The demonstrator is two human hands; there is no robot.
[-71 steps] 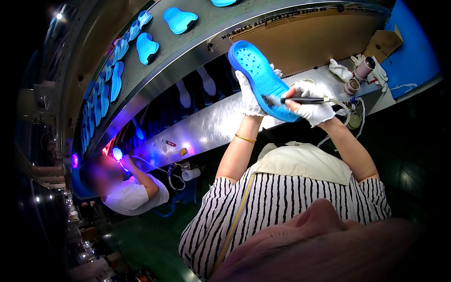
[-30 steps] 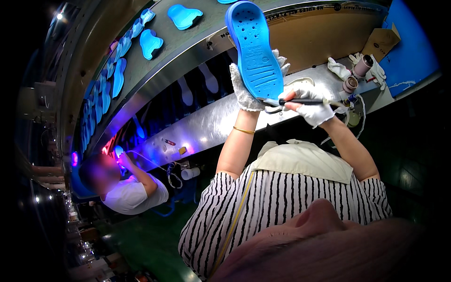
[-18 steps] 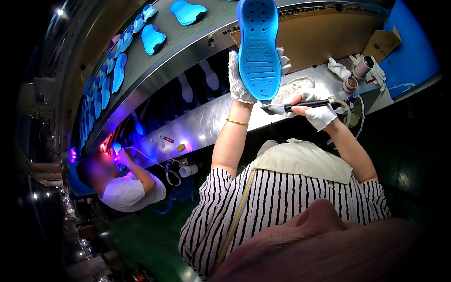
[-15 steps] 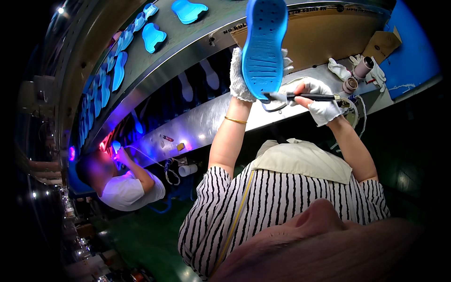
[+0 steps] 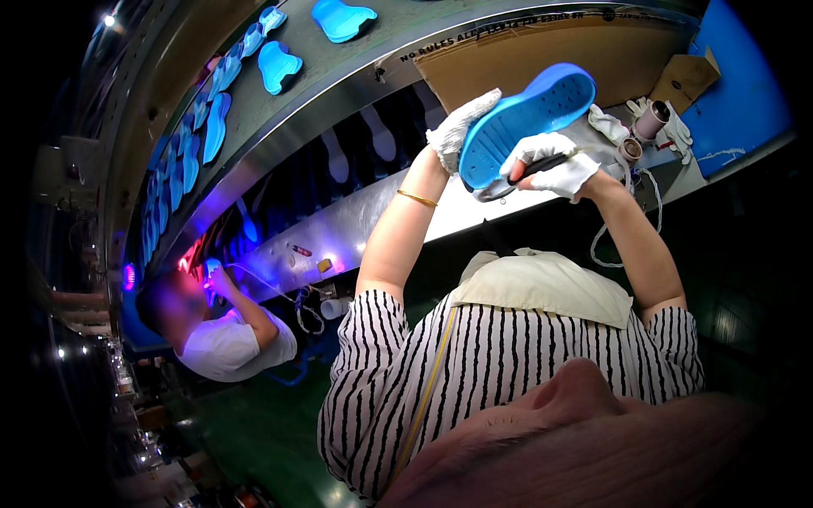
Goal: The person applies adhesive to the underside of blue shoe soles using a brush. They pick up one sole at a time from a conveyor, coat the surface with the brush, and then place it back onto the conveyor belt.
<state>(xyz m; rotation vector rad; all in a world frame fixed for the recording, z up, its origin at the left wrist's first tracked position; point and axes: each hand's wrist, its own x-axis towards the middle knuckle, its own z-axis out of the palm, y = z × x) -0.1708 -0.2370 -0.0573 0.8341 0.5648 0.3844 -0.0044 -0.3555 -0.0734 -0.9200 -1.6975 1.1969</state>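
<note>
My left hand [image 5: 461, 131], in a white glove, grips the left edge of a blue shoe sole [image 5: 513, 119]. The sole leans up to the right, its hollowed face with small holes and ridges turned toward me. Gloved too, my right hand [image 5: 550, 165] is closed round a slim black-handled tool [image 5: 546, 163] and sits at the sole's lower right side. A pale hose or cord appears to run from the tool's back end. Its tip is near the sole's lower end; whether it touches cannot be made out.
Several blue soles lie on a conveyor belt [image 5: 364, 59] at the far left. A cardboard sheet [image 5: 500, 63] stands behind the metal bench [image 5: 381, 212]. Two spools [image 5: 650, 120] and spare gloves [image 5: 608, 124] rest at the right. Another person [image 5: 229, 330] works at the left.
The blue sole has come down and tilted to the right. My left hand has turned at its edge, and my right hand with the tool has shifted slightly left against the sole.
</note>
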